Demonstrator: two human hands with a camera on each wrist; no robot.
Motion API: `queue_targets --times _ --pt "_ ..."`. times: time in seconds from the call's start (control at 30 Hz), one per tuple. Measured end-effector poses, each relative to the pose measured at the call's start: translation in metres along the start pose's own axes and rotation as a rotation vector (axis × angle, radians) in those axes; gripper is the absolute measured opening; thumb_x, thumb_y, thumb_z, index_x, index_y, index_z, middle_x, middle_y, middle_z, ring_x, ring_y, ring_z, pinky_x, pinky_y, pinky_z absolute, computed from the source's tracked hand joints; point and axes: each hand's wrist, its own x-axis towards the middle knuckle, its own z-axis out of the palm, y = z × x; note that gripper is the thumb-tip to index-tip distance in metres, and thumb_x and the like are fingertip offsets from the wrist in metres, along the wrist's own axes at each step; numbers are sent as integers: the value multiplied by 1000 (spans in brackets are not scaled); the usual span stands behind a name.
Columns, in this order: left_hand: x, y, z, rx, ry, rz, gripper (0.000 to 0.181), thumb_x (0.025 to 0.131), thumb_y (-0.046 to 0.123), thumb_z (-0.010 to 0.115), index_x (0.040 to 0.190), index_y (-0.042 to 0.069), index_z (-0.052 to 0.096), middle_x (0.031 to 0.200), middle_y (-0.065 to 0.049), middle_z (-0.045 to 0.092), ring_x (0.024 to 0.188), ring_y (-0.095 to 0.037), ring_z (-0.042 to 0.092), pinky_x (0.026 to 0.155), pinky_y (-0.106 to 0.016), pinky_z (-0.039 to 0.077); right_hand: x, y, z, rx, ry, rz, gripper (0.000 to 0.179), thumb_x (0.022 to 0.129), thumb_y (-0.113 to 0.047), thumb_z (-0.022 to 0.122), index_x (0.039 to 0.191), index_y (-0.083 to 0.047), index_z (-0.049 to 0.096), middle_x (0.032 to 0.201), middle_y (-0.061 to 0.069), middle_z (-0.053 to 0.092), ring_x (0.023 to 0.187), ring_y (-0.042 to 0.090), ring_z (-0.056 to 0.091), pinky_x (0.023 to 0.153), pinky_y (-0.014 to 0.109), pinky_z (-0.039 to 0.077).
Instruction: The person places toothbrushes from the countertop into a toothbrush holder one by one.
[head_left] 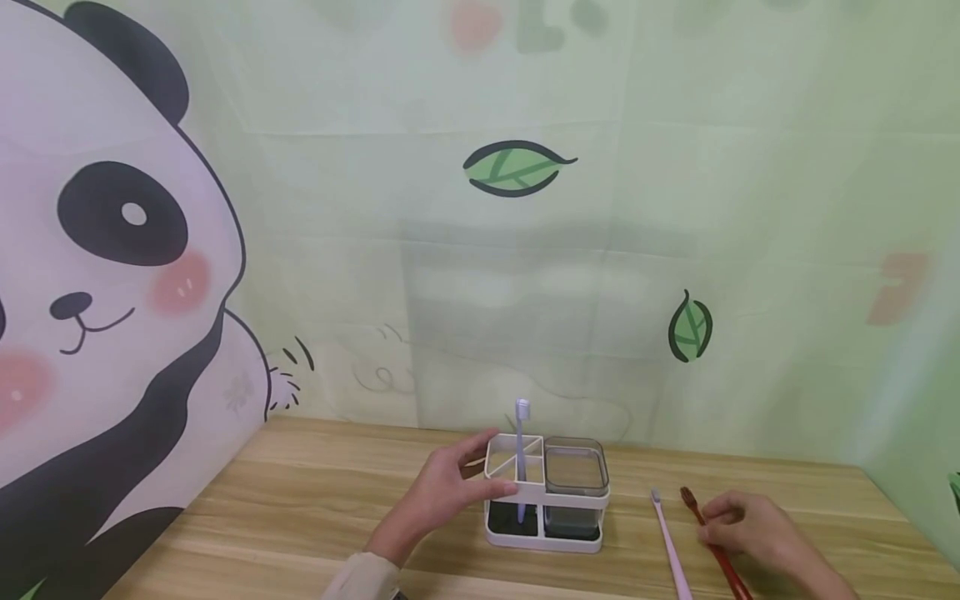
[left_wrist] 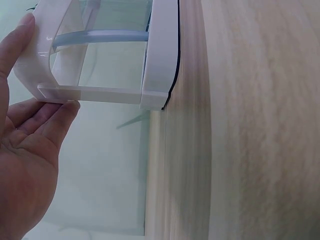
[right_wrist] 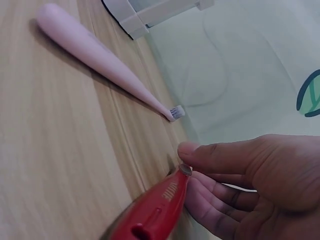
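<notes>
A white toothbrush holder [head_left: 547, 543] with a divided top stands on the wooden table. My left hand [head_left: 442, 487] grips its left side, thumb at the front and fingers behind, as the left wrist view [left_wrist: 30, 150] also shows. One pale purple toothbrush [head_left: 521, 450] stands upright in a left compartment, bristles up. In the right part sits a clear grey cup [head_left: 576, 490]. To the right lies a dark red toothbrush [head_left: 726, 567]; my right hand [head_left: 753, 529] pinches its neck between thumb and fingers. The red handle [right_wrist: 155, 210] points toward the right wrist camera.
A pink toothbrush [head_left: 670, 546] lies on the table [head_left: 300, 517] between the holder and the red one. Behind the table hangs a pale green cloth [head_left: 337, 250] printed with leaves and a large panda [head_left: 112, 350] at the left.
</notes>
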Motion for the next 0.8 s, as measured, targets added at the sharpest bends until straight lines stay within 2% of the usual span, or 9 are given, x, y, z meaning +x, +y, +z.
queue_targets --times 0.43,0.67,0.8 --pt "0 -1 1 -27 2 7 81 90 22 89 154 -8 48 151 -30 54 132 -47 58 106 -47 55 0 3 4 -18 34 19 19 88 -2 83 100 8 72 85 4 73 79 20 69 65 30 61" --pt "0 -1 1 -22 0 -2 81 90 24 89 154 -6 49 152 -29 53 133 -46 58 107 -48 54 0 2 4 -66 53 15 19 88 -7 84 100 5 74 85 1 73 77 18 66 64 28 56" --pt "0 -1 1 -24 2 -6 82 90 23 89 154 -6 49 152 -29 53 133 -46 58 107 -48 54 0 -2 3 -58 56 20 18 88 -7 83 100 4 75 86 2 73 78 19 66 64 29 57"
